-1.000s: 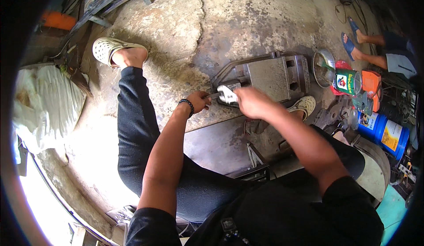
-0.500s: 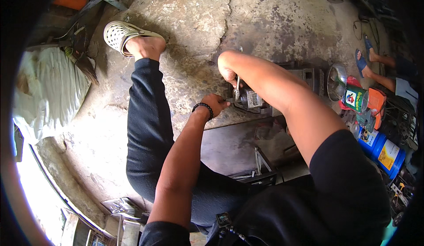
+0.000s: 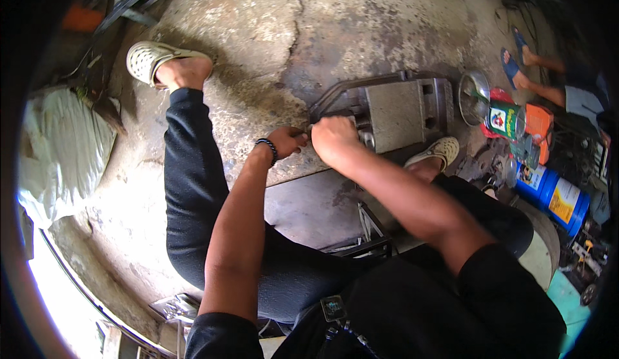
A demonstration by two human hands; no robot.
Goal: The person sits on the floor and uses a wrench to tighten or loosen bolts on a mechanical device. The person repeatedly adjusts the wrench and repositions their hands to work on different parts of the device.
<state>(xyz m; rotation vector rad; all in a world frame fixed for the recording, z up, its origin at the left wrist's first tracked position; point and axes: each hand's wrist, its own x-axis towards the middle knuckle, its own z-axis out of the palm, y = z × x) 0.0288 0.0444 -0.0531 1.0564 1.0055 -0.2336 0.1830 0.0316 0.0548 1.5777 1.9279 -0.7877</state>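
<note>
My right hand (image 3: pixel 335 138) is closed in a fist over the left end of a grey metal machine part (image 3: pixel 394 115) lying on the floor. Whatever it grips is hidden beneath the knuckles; the shiny wrench seen earlier does not show. Just left of it, my left hand (image 3: pixel 288 142), with a black bead bracelet on the wrist, has its fingers pinched together close to the part. Something small and dark shows at those fingertips, too small to name. The metal part has a broad flat rectangular plate and an angled frame with slots at its right end.
Right of the part stand a metal bowl (image 3: pixel 474 95), a green container (image 3: pixel 506 119), an orange object (image 3: pixel 538 127) and a blue bucket (image 3: pixel 561 201). A person's sandalled feet (image 3: pixel 510 67) are at the far right. White sheeting (image 3: pixel 68 153) lies left; my clogged foot (image 3: pixel 161 62) rests upper left.
My right hand has swung down and its forearm lowered, uncovering the metal part's plate. The wrench has gone from sight. My left hand stays by the part, while the whole view has shifted.
</note>
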